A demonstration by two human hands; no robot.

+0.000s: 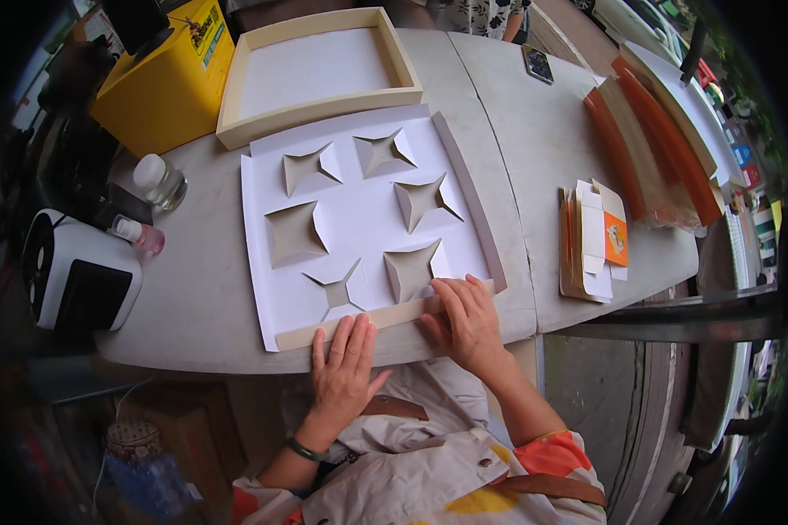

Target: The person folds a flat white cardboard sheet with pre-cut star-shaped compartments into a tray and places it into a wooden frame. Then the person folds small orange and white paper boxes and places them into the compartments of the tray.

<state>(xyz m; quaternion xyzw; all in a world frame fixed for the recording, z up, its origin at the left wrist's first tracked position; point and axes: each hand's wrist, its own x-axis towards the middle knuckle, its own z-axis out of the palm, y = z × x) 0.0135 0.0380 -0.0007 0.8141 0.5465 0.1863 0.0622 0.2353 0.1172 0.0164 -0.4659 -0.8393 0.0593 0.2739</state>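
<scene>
A white cardboard box insert (363, 206) lies on the table in front of me, with several square openings whose flaps are folded down. Its edges are bent up into low walls, and the tan outer face of the near wall (390, 315) is turned towards me. My left hand (343, 367) rests its straight fingers against this wall, left of the middle. Near the right front corner, my right hand (466, 322) holds the wall, fingers over the top and thumb on the near side.
Behind the insert stands a shallow cream cardboard tray (320, 109). A yellow box (166, 87), a clear jar (160, 182), a pink bottle (140, 234) and a white-and-black device (83, 273) are at left. Folded cartons (594, 241), orange-and-tan sheets (652, 149) and a phone (538, 65) lie right.
</scene>
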